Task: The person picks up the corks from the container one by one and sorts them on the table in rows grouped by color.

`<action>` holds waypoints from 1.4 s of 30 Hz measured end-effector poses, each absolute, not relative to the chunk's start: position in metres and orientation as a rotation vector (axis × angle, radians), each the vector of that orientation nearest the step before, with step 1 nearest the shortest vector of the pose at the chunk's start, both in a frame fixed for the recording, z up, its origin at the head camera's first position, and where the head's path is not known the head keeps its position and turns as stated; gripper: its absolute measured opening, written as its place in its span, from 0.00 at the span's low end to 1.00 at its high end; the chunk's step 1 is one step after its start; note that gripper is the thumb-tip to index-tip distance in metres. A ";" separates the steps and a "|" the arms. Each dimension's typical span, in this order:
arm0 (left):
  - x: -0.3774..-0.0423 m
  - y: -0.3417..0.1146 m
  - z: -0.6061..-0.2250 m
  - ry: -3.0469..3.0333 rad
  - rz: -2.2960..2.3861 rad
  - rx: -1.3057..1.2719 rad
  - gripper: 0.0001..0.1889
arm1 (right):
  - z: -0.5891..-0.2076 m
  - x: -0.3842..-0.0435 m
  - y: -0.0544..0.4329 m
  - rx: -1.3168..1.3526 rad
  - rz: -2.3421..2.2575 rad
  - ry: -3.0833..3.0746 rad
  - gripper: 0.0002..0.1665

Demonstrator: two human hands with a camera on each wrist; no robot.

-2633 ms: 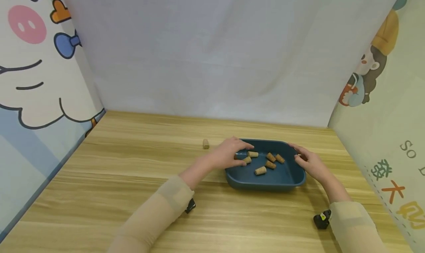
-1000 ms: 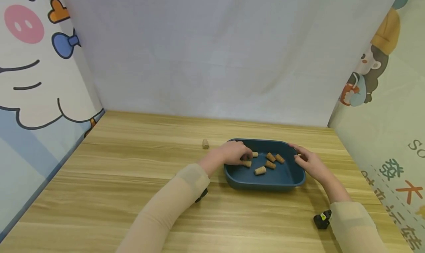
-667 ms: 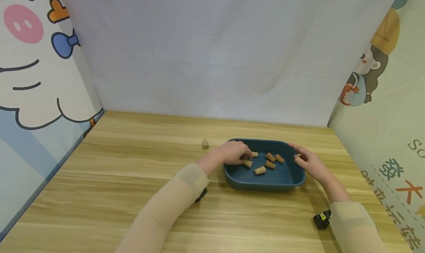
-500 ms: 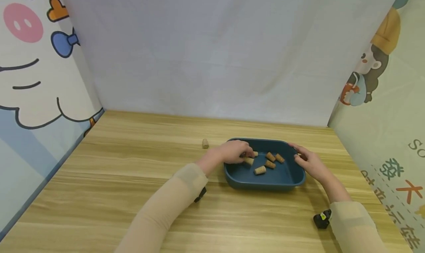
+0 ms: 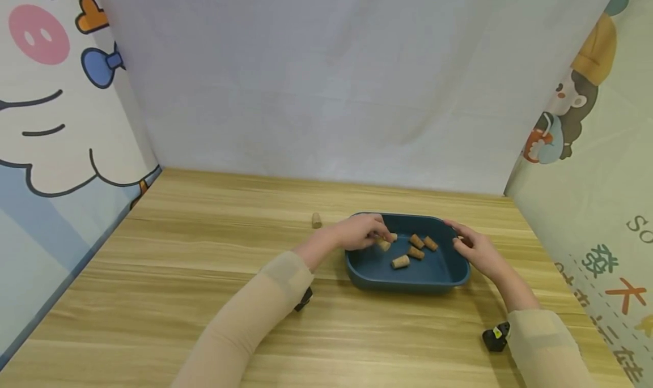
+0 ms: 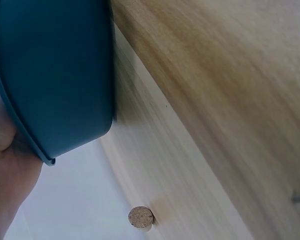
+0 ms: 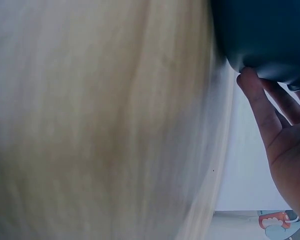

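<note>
A dark blue plastic bin [image 5: 408,286] with rounded corners stands right of the middle of the table. Over its left rim reaches my left hand [image 5: 356,233], pinching a pale cork [image 5: 385,246] low inside; the fingertips are partly hidden. Another light cork [image 5: 394,237] shows just behind those fingers. My right hand [image 5: 478,253] holds the bin's right end, thumb at the rim. In the right wrist view, its fingers [image 7: 260,100] lie against the bin's outer wall. The left wrist view shows only the wrist side of the left hand, the fingers hidden behind the bin.
Several corks lie in the bin, among them a light one [image 5: 400,261] at the front and a darker one [image 5: 431,243] at the right. A single cork [image 5: 317,220] stands on the wooden table [image 5: 194,252] behind the left forearm. A pale cloth [image 5: 316,93] hangs behind.
My left hand went from spread fingers over the corks to pinching one. That cork has since shifted slightly up and right with the fingers. The right hand stays at the bin's end.
</note>
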State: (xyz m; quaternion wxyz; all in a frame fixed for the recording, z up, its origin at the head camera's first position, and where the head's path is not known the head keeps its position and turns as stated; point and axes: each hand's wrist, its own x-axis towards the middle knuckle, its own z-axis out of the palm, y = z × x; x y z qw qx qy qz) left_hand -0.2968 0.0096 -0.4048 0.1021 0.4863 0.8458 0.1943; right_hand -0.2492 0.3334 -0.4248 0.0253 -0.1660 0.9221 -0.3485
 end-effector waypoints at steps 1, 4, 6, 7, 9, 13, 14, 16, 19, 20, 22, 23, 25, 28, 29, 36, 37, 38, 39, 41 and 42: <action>-0.297 0.009 -0.405 2.496 0.583 1.432 0.19 | -0.425 -0.249 0.333 -0.511 -1.075 2.853 0.29; -0.298 0.009 -0.406 2.496 0.620 1.432 0.19 | -0.426 -0.249 0.333 -0.509 -1.077 2.853 0.29; -0.299 0.008 -0.407 2.495 0.652 1.434 0.19 | -0.426 -0.249 0.333 -0.506 -1.081 2.852 0.29; -0.299 0.008 -0.407 2.493 0.670 1.428 0.18 | -0.426 -0.249 0.333 -0.505 -1.080 2.852 0.29; -0.299 0.007 -0.406 2.488 0.697 1.409 0.17 | -0.426 -0.249 0.333 -0.503 -1.081 2.853 0.29; -0.298 0.004 -0.404 2.470 0.733 1.370 0.14 | -0.426 -0.249 0.333 -0.505 -1.085 2.855 0.29; -0.298 0.004 -0.404 2.466 0.738 1.368 0.14 | -0.426 -0.249 0.333 -0.505 -1.088 2.852 0.29; -0.298 0.003 -0.404 2.460 0.749 1.371 0.13 | -0.426 -0.249 0.333 -0.503 -1.088 2.851 0.29; -0.297 0.001 -0.404 2.455 0.771 1.375 0.13 | -0.425 -0.248 0.333 -0.498 -1.088 2.847 0.29; -0.297 0.001 -0.404 2.456 0.780 1.375 0.14 | -0.425 -0.248 0.333 -0.498 -1.086 2.848 0.29; -0.297 -0.001 -0.404 2.454 0.800 1.375 0.14 | -0.426 -0.248 0.333 -0.498 -1.086 2.848 0.29; -0.296 -0.001 -0.404 2.455 0.810 1.374 0.14 | -0.426 -0.248 0.333 -0.499 -1.087 2.847 0.29; -0.296 -0.003 -0.403 2.457 0.836 1.372 0.13 | -0.426 -0.248 0.334 -0.499 -1.089 2.845 0.29; -0.295 -0.006 -0.401 2.460 0.874 1.376 0.12 | -0.426 -0.248 0.334 -0.497 -1.090 2.845 0.29; -0.295 -0.007 -0.400 2.467 0.883 1.383 0.12 | -0.426 -0.248 0.334 -0.496 -1.088 2.846 0.29; -0.290 -0.015 -0.391 2.522 0.888 1.392 0.10 | -0.426 -0.248 0.334 -0.499 -1.077 2.866 0.29; -0.290 -0.017 -0.389 2.527 0.890 1.386 0.10 | -0.426 -0.248 0.334 -0.499 -1.074 2.868 0.29; -0.289 -0.018 -0.387 2.533 0.892 1.377 0.11 | -0.426 -0.248 0.334 -0.500 -1.072 2.871 0.29; -0.288 -0.020 -0.386 2.541 0.894 1.370 0.11 | -0.426 -0.248 0.333 -0.500 -1.070 2.873 0.29; -0.287 -0.023 -0.384 2.561 0.894 1.361 0.12 | -0.426 -0.249 0.333 -0.501 -1.067 2.876 0.29; -0.287 -0.025 -0.382 2.568 0.896 1.357 0.12 | -0.426 -0.249 0.333 -0.502 -1.068 2.876 0.29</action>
